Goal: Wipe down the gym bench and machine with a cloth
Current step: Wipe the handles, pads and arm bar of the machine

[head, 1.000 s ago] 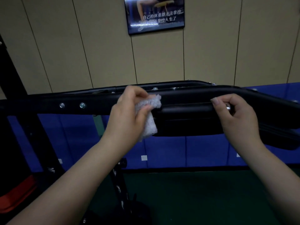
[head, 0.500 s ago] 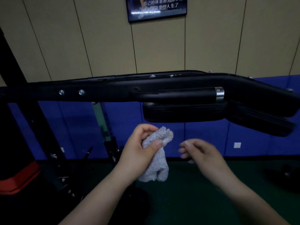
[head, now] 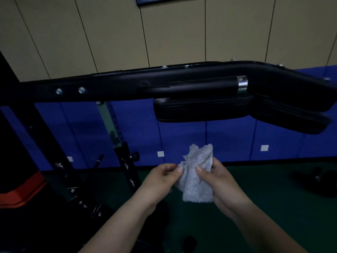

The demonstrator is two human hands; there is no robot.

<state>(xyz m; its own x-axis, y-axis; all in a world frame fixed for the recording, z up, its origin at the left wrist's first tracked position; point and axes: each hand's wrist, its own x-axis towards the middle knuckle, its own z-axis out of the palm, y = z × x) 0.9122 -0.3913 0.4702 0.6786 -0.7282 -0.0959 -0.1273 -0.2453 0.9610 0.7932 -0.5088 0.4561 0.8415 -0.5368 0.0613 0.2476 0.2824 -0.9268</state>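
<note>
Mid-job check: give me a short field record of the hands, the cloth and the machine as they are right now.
left hand: pinches the cloth's left edge
right hand: grips the cloth's right side
cloth: grey, fluffy, crumpled, held between both hands, below the machine
machine bar: black, untouched, above the hands
handle grip: black with silver collar, free
pad: black, under the grip
wiping contact: none

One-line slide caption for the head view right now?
Both hands, left hand and right hand, hold the grey cloth below the black machine bar.
</note>
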